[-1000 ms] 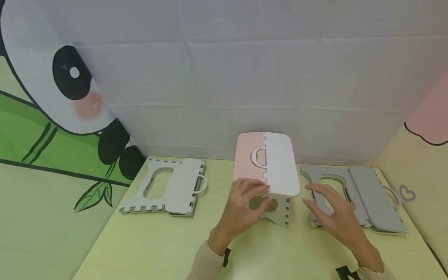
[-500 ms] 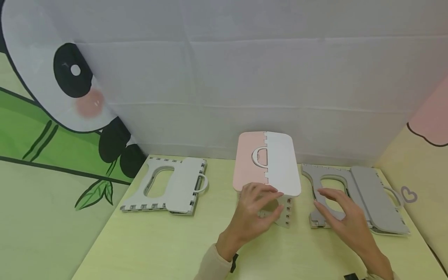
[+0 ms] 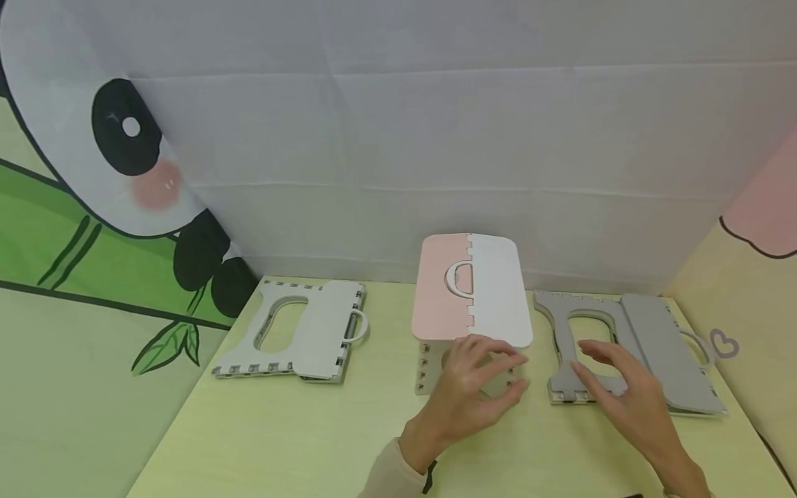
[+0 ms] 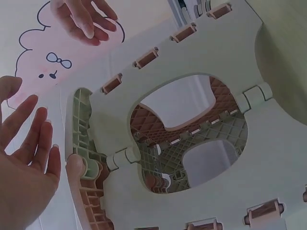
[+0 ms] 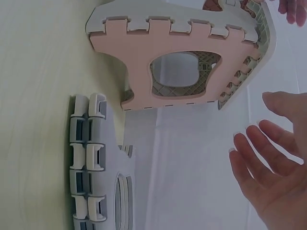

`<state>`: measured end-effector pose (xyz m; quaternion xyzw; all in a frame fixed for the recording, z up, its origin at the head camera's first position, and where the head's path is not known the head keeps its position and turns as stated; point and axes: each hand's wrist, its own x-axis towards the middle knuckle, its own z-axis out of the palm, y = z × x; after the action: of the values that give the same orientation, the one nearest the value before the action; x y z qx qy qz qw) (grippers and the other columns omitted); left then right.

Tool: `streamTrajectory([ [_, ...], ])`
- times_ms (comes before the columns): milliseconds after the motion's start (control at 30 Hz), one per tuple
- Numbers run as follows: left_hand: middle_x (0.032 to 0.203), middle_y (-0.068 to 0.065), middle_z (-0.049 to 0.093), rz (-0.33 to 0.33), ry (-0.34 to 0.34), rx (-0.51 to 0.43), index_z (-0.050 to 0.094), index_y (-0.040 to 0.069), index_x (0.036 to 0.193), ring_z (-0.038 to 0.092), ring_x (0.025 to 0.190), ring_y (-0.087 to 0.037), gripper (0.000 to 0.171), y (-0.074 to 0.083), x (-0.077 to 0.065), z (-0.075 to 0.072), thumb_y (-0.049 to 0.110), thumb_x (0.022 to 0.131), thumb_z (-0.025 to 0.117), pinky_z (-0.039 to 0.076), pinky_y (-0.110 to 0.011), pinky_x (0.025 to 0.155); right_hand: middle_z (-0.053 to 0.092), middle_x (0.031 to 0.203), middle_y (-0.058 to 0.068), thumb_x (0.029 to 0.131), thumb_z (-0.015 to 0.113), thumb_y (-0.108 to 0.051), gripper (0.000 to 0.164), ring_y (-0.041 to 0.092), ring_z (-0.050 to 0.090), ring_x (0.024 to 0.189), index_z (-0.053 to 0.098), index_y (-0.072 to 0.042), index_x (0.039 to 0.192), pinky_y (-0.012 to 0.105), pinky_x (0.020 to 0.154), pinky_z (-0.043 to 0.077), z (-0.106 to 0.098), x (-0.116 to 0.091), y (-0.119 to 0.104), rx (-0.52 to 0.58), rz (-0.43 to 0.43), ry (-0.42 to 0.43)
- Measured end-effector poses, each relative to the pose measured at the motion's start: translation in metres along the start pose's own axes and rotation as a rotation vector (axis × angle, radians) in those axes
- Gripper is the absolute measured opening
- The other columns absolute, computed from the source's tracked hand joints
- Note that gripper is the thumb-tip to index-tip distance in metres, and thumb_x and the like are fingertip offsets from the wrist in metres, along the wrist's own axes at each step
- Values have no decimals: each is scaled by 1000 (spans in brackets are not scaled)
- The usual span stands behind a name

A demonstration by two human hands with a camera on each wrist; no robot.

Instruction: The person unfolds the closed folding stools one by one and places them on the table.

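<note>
A folding step stool stands unfolded in the middle of the table, its seat half pink and half white with a small white handle. In front of its near side is my left hand, thumb and fingers curved apart with nothing between them. My right hand hovers over a folded grey stool, also holding nothing. The left wrist view shows the unfolded stool's pale side panel with an oval opening, beside the spread left fingers. From the right wrist, a pink side panel appears, away from the right hand.
A folded white stool lies flat on the left of the pale table. A light cloth backdrop rises right behind the table. Printed cartoon panels stand at both sides.
My left hand has drawn back from the seat's front edge, moving right and toward me. My right hand has shifted right and a little nearer. The stools stay put.
</note>
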<state>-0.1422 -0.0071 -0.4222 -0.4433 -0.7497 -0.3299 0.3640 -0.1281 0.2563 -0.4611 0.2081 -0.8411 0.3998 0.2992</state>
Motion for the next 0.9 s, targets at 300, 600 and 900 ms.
streamTrajectory([
  [300, 110, 3, 62, 27, -53, -20, 70, 14, 108, 53, 105, -12, 26, 7, 1, 11, 24, 84, 71, 40, -23, 94, 66, 109, 6, 72, 77, 7, 51, 7, 58, 102, 64, -8, 119, 8, 84, 40, -9, -5, 5, 5, 45, 17],
  [600, 108, 4, 61, 44, -110, -7, 70, 16, 108, 52, 104, -10, 26, 16, 2, 30, 28, 85, 69, 39, -20, 97, 67, 108, 8, 73, 79, -1, 46, -4, 55, 98, 66, -11, 116, 5, 82, 37, -17, -9, 14, -76, 215, 52],
  [900, 110, 6, 62, 58, -155, 7, 70, 17, 108, 52, 105, -9, 25, 20, 2, 45, 32, 88, 65, 37, -19, 97, 67, 105, 10, 74, 80, -3, 39, -9, 55, 95, 68, -9, 111, 4, 81, 37, -20, -12, 19, -98, 263, 113],
])
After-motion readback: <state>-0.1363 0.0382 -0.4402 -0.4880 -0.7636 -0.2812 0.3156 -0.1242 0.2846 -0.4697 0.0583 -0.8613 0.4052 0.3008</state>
